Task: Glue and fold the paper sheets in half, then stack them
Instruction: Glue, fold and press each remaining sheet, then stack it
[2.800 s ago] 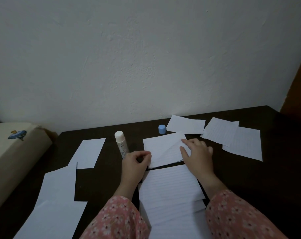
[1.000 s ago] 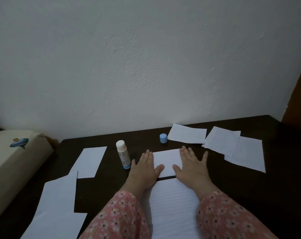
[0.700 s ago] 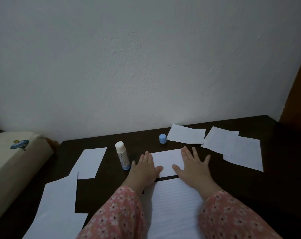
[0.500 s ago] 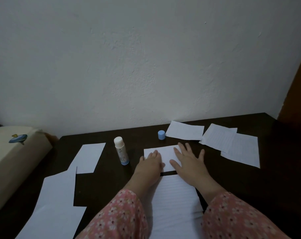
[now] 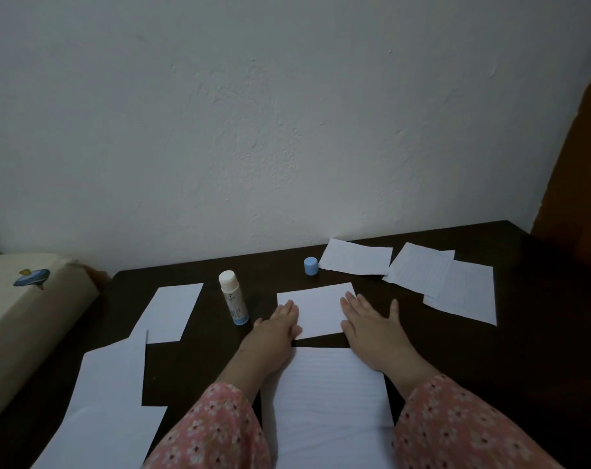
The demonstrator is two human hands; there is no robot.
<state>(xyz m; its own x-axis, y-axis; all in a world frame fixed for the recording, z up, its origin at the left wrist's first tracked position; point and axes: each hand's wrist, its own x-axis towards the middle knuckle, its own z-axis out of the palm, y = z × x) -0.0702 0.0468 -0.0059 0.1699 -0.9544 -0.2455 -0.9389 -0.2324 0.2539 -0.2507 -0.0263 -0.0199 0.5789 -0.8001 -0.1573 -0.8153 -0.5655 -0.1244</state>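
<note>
Head view: folded sheet point(image 5: 316, 308) at table centre, your left hand point(image 5: 276, 328) and right hand point(image 5: 372, 328) flat on its two ends, fingers straight, pressing. Finished pieces point(image 5: 355, 261) lie far right, unstacked. Glue stick point(image 5: 233, 301) stands uncapped, cap point(image 5: 310, 266) apart. Lined sheets point(image 5: 328, 401) nearest you look unglued; stacking remains.

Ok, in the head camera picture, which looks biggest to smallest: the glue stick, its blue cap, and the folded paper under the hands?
1. Folded paper, clearly the largest.
2. Glue stick.
3. Blue cap, the smallest; it sits slightly farther away, but not enough to matter.
</note>
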